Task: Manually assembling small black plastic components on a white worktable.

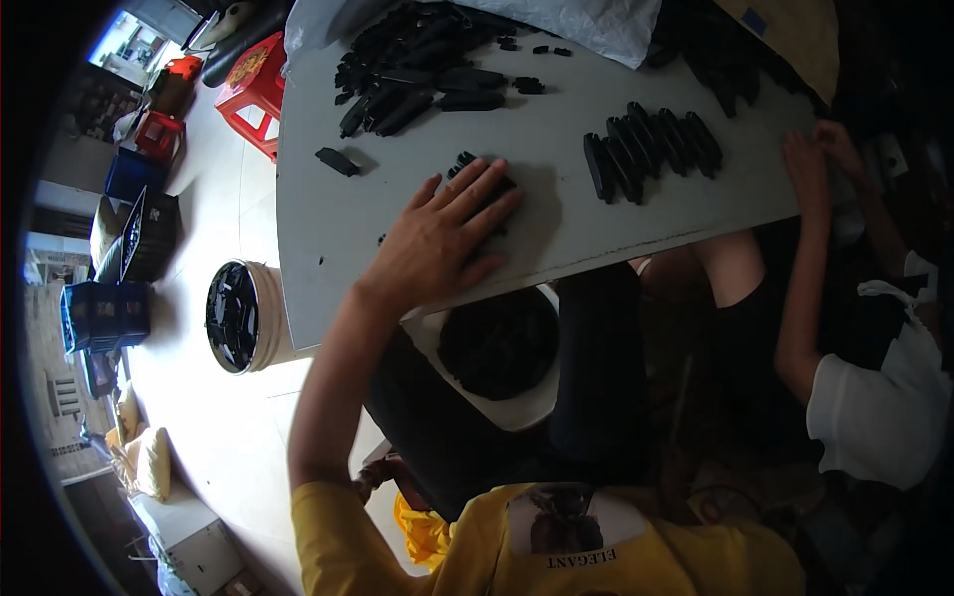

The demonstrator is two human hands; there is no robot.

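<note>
My left hand (437, 233) lies palm down near the table's front edge, fingers stretched out and slightly apart. Black elongated plastic pieces (463, 162) show at its fingertips, partly covered by the hand. Just left of them lies a single black piece (338, 161) on the pale table (338, 253). A large loose heap of similar black pieces (407, 70) spreads over the far left part. To the right, several pieces stand side by side in a slanting row (651, 142). My right hand is not in view.
Between my legs, below the table edge, sits a pale bucket (522, 414) of black pieces. Another bucket (266, 318) stands on the floor at left, near a red stool (255, 89). A white plastic bag (596, 30) lies at the back. A co-worker's hands (807, 164) are at the table's right end.
</note>
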